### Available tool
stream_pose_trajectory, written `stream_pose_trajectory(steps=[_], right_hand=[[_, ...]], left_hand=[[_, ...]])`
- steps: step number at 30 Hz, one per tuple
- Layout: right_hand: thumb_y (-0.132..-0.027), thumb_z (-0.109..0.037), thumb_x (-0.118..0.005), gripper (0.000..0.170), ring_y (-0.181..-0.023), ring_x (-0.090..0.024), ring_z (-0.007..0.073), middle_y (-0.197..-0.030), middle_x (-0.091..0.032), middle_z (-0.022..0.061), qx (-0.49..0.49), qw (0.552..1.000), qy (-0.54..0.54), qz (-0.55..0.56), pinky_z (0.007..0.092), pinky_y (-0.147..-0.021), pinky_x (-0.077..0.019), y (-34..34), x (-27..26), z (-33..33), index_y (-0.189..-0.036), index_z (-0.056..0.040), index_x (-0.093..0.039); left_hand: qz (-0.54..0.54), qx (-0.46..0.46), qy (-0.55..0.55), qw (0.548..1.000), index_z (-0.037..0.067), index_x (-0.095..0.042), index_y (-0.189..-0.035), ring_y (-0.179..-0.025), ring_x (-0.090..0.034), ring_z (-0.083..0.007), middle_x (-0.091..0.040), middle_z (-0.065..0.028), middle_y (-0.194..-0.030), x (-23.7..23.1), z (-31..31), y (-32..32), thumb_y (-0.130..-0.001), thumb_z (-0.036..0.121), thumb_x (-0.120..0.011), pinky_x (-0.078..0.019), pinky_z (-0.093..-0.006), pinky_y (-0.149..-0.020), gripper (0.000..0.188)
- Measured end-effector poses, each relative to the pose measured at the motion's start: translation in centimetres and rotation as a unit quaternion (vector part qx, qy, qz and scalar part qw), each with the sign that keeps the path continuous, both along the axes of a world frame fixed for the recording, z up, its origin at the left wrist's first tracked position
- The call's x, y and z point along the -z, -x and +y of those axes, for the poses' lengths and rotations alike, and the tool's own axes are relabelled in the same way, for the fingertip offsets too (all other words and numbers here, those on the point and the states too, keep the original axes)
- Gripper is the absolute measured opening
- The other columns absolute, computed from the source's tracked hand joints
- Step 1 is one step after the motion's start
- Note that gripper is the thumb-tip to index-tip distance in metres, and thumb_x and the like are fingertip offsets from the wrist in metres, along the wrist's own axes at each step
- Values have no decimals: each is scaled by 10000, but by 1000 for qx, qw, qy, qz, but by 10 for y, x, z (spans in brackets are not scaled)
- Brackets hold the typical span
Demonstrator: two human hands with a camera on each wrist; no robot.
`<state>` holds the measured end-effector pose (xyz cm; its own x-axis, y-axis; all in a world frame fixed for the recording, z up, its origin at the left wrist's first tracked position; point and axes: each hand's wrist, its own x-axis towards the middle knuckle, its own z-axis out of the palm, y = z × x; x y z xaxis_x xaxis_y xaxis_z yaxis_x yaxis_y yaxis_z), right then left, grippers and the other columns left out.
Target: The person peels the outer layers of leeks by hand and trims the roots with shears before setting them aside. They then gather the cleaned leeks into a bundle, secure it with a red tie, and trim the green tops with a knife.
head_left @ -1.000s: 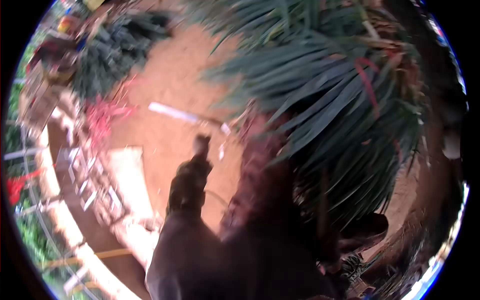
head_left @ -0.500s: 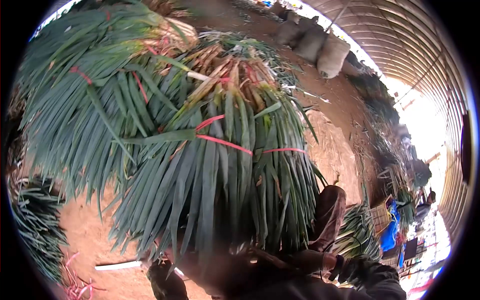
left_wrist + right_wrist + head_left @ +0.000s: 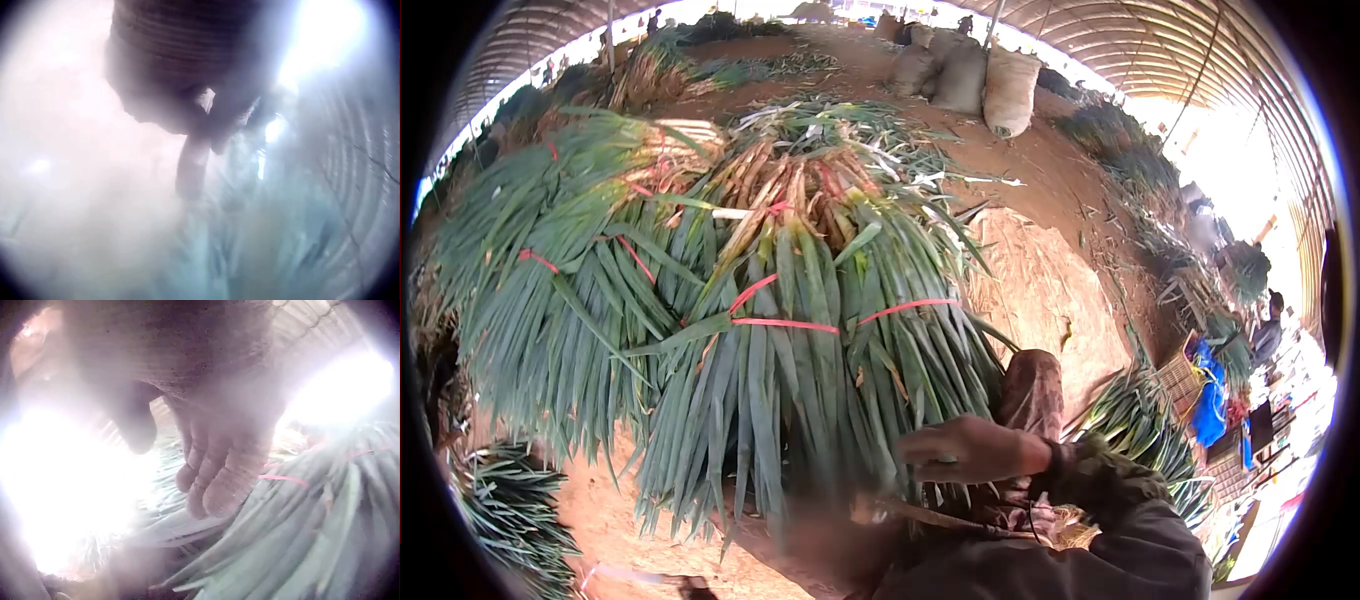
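Large bundles of green onions (image 3: 780, 390) lie in front of me in the head view, leaves toward me and pale stem ends away. Pink string (image 3: 785, 323) binds them. My right hand (image 3: 965, 450) hovers by the leaves at the near right, fingers loosely bent. In the right wrist view, that hand (image 3: 212, 450) holds nothing; the thumb stands apart from the fingers, and green leaves (image 3: 312, 525) spread beside it. The left wrist view is hazy: my left hand (image 3: 169, 87) is a dark shape with one finger pointing down near blurred green leaves (image 3: 250, 244), nothing visible in it.
A bent knee (image 3: 1030, 390) is close to my right hand. Brown sheeting (image 3: 1040, 290) covers ground to the right. Full sacks (image 3: 1010, 92) stand farther back. More green onions (image 3: 505, 510) lie at the left, with a crate (image 3: 1180, 375) and blue plastic (image 3: 1208, 400) at the right.
The head view has swung from the bare ground and up to the bundles and sacks. My right hand has risen from low by the knee to beside the leaves.
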<state>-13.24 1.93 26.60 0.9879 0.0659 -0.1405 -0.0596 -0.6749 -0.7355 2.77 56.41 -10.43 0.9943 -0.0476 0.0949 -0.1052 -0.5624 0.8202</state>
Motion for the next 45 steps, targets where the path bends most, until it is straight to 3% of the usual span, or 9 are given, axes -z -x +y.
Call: stream_pose_trajectory(steps=[6,11,13,20,24,29,33,40,45], right_hand=[[-958,-311,-654,603,-1085,-675,360,-1307,-610,246,-43,991,-70,-107,413,-957,-536,-24,-14,50,-1399,51,-460],[-986,-271,-623,592,-1145,-616,338,-1331,-559,253,4,967,-197,-161,405,-952,-512,-12,40,95,-1416,59,-382],[-991,-226,-616,491,-1076,-600,278,-1250,-567,201,31,963,-209,-169,363,-894,-506,5,57,94,-1356,42,-425],[-1007,-68,-591,151,-835,-544,67,-967,-596,17,307,894,-292,-147,215,-690,-482,117,53,20,-1148,-16,-574],[-993,-120,-558,140,-535,-490,57,-708,-580,-20,502,771,-389,-53,232,-442,-362,188,29,-20,-1024,5,-613],[-980,-114,-573,193,-639,-578,72,-775,-640,8,458,842,-278,67,245,-562,-472,271,61,-28,-1093,18,-655],[-974,-178,-629,276,-701,-569,66,-780,-657,19,464,813,-340,87,245,-615,-474,276,52,-3,-1176,1,-685],[-999,-280,-610,297,-657,-559,59,-758,-640,-8,420,799,-409,134,227,-571,-437,287,67,-39,-1079,-15,-718],[-934,-225,-686,337,-678,-601,102,-803,-660,15,404,838,-366,-21,303,-614,-508,228,118,-57,-1198,-26,-618]], left_hand=[[-114,13,154,981,-8,-599,-1047,-979,-550,-289,-595,-137,-1014,-273,-89,-42,-769,140,-648,-405,-419,-841,320],[-35,268,310,911,56,-631,-891,-786,-605,-184,-620,-52,-824,-385,-191,5,-742,18,-708,-473,-323,-672,171],[205,258,246,911,69,-624,-874,-741,-595,-153,-614,-12,-790,-390,-255,40,-662,-69,-738,-496,-297,-674,277],[31,646,52,761,26,-708,-1022,-801,-687,-157,-722,-102,-880,-338,-447,90,-861,179,-755,-526,-301,-763,227],[-6,666,-4,746,41,-729,-1020,-841,-708,-185,-728,-125,-886,-342,-505,86,-904,213,-700,-536,-326,-759,209],[-199,482,-118,845,95,-727,-999,-885,-694,-332,-729,-137,-918,-295,-608,9,-898,190,-645,-549,-430,-799,162],[-301,484,-274,775,100,-724,-1002,-874,-687,-369,-714,-158,-932,-272,-661,-29,-901,152,-601,-546,-464,-765,168],[-142,507,-472,707,131,-766,-1060,-981,-699,-353,-729,-154,-1047,-294,-698,-30,-845,233,-701,-565,-451,-829,246],[-19,566,-353,744,123,-763,-1036,-923,-704,-297,-735,-137,-991,-286,-691,-60,-804,311,-754,-539,-395,-829,299]])
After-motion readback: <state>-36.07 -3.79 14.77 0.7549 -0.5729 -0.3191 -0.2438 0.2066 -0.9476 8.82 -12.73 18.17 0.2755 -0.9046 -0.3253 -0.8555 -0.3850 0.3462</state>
